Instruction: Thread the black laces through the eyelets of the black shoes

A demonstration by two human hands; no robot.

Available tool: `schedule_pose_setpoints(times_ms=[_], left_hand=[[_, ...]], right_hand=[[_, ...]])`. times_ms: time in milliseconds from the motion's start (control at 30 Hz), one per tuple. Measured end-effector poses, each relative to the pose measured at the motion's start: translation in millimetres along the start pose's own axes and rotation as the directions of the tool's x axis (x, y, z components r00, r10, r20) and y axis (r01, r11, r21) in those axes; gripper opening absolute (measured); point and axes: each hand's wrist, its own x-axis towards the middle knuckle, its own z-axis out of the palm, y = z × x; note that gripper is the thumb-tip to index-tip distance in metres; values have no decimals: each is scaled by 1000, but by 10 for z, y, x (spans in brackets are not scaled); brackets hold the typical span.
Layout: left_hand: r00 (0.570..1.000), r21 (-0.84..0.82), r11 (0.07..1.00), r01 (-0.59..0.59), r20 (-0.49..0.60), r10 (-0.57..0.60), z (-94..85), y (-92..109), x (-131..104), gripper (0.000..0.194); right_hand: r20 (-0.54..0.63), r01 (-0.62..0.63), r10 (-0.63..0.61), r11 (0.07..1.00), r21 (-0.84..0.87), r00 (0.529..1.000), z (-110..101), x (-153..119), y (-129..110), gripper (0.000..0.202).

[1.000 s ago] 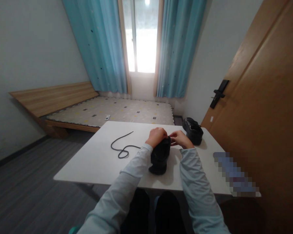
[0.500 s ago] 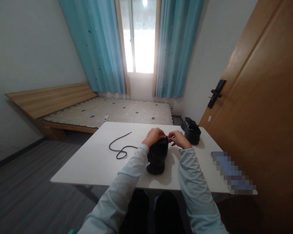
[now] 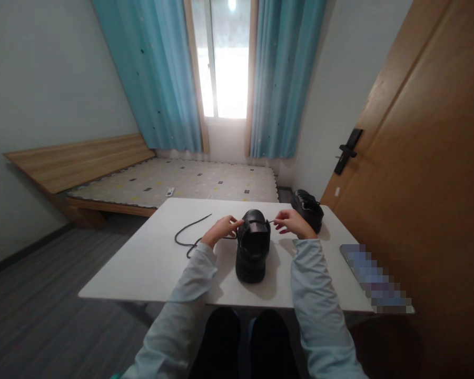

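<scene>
Black shoe between two hands, a lace drawn out to its right

The black shoe [image 3: 253, 245] stands sole down on the white surface [image 3: 142, 268], near the edge closest to the person. Its long axis runs away from the body: heel toward the person, toe toward the window [image 3: 231, 79], the opening facing up. Both hands are level with its front half, one on either side. The left hand [image 3: 223, 229] is the nearer, its fingertips at the shoe's upper left edge; the right hand [image 3: 294, 223] is just off the right side, with a small gap between.

A short piece of lace [image 3: 272, 221] spans that gap, and the right grip appears closed on it, thumb against forefinger (the other fingers curl loosely below). The left grip is harder to read: the fingers are bent and close together, but whether they pinch anything or only touch the shoe I cannot tell.

From behind the left hand, a long dark cord [image 3: 184, 244] curls across the surface to the left, its free end pointing toward the bed [image 3: 205, 179]. Beyond the right hand, near the far right corner, sits a second black shoe [image 3: 308, 208]. A flat, pixelated object [image 3: 375, 279] lies along the right edge, beside the wooden door [image 3: 418, 173].
</scene>
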Motion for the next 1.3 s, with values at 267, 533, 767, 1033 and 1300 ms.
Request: schedule_pose_setpoints(times_ms=[267, 533, 767, 1033, 1300], left_hand=[[973, -14, 976, -219, 72, 220, -244, -47, -205, 35], [944, -238, 914, -328, -95, 315, -411, 128, -407, 31], [923, -384, 855, -348, -301, 240, -498, 179, -389, 32], [744, -452, 722, -524, -655, 131, -597, 242, -298, 30], [489, -219, 736, -640, -855, 171, -384, 302, -146, 29]], right_hand=[[-102, 16, 0, 988, 152, 995, -24, -39, -35, 17], [-306, 171, -61, 921, 351, 950, -75, 63, 53, 15], [-531, 412, -79, 728, 548, 844, -102, 77, -23, 12], [-793, 711, -78, 502, 493, 604, -247, 24, -56, 14], [-931, 819, -51, 494, 291, 361, -237, -13, -66, 10]])
